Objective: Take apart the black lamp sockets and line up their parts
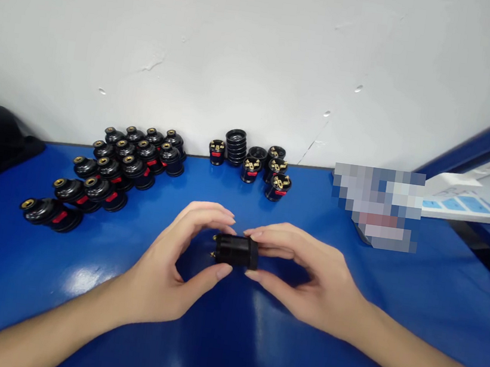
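Between my hands, a black lamp socket (235, 251) lies sideways just above the blue tabletop, with small brass terminals at its left end and a wider collar at its right. My left hand (181, 259) curves around its left part, the thumb at the lower side and the fingertips at the upper side. With thumb and fingers, my right hand (306, 270) pinches the collar end. Part of the collar is hidden behind the right fingertips.
Rows of black lamp holders (111, 172) with brass tops and red switches stand at the left. By the white wall (261, 59) are several socket cores (278, 187) and a ribbed black shell (236, 147). A pixelated object (377, 207) lies at the right, near white trays (468, 204).
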Available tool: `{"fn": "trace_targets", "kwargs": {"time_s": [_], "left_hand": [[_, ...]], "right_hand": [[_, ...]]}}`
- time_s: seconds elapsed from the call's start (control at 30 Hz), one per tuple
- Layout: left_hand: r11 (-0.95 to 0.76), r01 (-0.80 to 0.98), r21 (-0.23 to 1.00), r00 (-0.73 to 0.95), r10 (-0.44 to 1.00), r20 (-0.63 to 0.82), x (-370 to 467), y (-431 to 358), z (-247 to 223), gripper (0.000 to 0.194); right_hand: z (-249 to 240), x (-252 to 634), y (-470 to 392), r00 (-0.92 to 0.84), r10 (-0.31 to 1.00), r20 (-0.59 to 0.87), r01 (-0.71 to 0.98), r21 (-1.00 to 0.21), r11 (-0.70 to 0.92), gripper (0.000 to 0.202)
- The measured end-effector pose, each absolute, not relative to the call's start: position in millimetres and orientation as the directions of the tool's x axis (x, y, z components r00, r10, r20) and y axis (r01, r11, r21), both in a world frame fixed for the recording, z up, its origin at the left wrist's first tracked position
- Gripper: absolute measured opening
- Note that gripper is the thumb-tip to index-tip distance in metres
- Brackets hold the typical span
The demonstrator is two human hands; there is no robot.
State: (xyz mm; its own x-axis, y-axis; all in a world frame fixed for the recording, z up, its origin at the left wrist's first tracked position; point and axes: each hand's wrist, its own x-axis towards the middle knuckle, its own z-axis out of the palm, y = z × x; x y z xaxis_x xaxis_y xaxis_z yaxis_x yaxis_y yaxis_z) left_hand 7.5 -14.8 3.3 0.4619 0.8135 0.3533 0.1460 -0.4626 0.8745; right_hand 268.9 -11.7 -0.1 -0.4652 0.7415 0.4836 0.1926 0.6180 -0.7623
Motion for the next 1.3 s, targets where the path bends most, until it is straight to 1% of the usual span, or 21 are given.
{"fn": "trace_targets", "kwargs": {"time_s": [0.07,0.17,0.3,0.37,0.43,0.57,0.63,0.77,0.83,0.9,1.0,1.07,1.17,1.23,1.3], "left_hand": [[-0.442,0.168,0.881,0.472,0.821,0.322,7.4,-14.2,3.8,0.053],[-0.417,0.177,0.892,0.462,0.835,0.298,7.9,-12.9,1.6,0.049],[-0.500,0.176,0.848,0.434,0.813,0.389,7.5,-11.4,-2.9,0.054],[-0.523,0.185,0.832,0.432,0.804,0.409,6.4,-11.3,-3.1,0.057],[-0.490,0.199,0.849,0.446,0.816,0.367,5.3,-11.7,-1.8,0.058],[-0.374,0.198,0.906,0.467,0.849,0.248,5.5,-14.0,0.1,0.043],[-0.356,0.183,0.916,0.462,0.854,0.239,6.5,-15.1,-0.1,0.041],[-0.432,0.186,0.882,0.424,0.845,0.324,7.7,-15.5,0.0,0.055],[-0.448,0.201,0.871,0.427,0.840,0.334,8.1,-15.2,0.9,0.061],[-0.427,0.208,0.880,0.437,0.845,0.307,8.7,-15.1,1.6,0.060],[-0.401,0.178,0.899,0.430,0.853,0.295,10.4,-14.9,0.8,0.053],[-0.435,0.153,0.887,0.423,0.840,0.339,11.0,-14.3,-0.7,0.055],[-0.512,0.167,0.843,0.423,0.809,0.408,9.7,-13.1,-1.8,0.063],[-0.505,0.196,0.841,0.432,0.814,0.389,7.9,-12.9,-1.0,0.068],[-0.448,0.203,0.871,0.451,0.832,0.323,6.5,-13.4,0.3,0.062]], "right_hand": [[0.0,268.8,-11.9,-0.470,0.739,0.483,0.191,-0.762,0.619,0.042],[0.1,268.1,-11.9,-0.487,0.724,0.488,0.189,-0.751,0.633,0.044],[-0.2,267.6,-11.4,-0.479,0.729,0.488,0.182,-0.758,0.627,0.045],[-0.3,267.7,-11.6,-0.472,0.736,0.485,0.182,-0.763,0.620,0.045],[-0.1,267.8,-11.9,-0.472,0.741,0.477,0.185,-0.768,0.613,0.045],[0.2,267.8,-11.9,-0.476,0.737,0.480,0.185,-0.764,0.618,0.045],[0.1,267.7,-11.4,-0.482,0.725,0.492,0.185,-0.752,0.633,0.045],[0.1,268.0,-11.2,-0.464,0.742,0.484,0.184,-0.767,0.615,0.043],[0.5,268.1,-11.6,-0.456,0.750,0.478,0.185,-0.774,0.606,0.043],[0.9,268.0,-12.0,-0.461,0.744,0.484,0.189,-0.766,0.615,0.043],[1.2,267.6,-11.7,-0.476,0.730,0.491,0.201,-0.747,0.633,0.043],[1.1,267.4,-11.2,-0.477,0.727,0.494,0.198,-0.745,0.637,0.043],[0.9,267.2,-10.9,-0.466,0.737,0.490,0.188,-0.759,0.623,0.043],[1.0,267.2,-11.2,-0.461,0.743,0.485,0.192,-0.763,0.617,0.043],[1.2,267.4,-11.6,-0.458,0.741,0.490,0.199,-0.756,0.623,0.043]]}}
